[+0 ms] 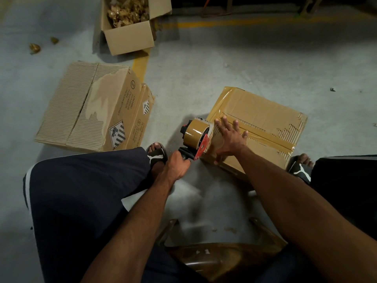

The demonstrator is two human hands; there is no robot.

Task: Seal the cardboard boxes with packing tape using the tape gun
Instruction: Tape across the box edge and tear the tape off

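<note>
At the centre of the frame, the red-and-black tape gun loaded with a brown tape roll (196, 137) is gripped by its handle in the left hand (177, 165), fingers curled round it, and is held against the near-left edge of the brown cardboard box with taped seams (263, 127). The right hand (229, 137) is pressed flat on the box top, fingers spread, just beside the gun. At the left, a larger torn printed cardboard box (91, 107) is seen lying on the grey concrete floor (204, 78); at the upper left, an open carton of crumpled brown paper (130, 23) is seen. Glossy tape strips are laid across the box, whose far corner is torn.
</note>
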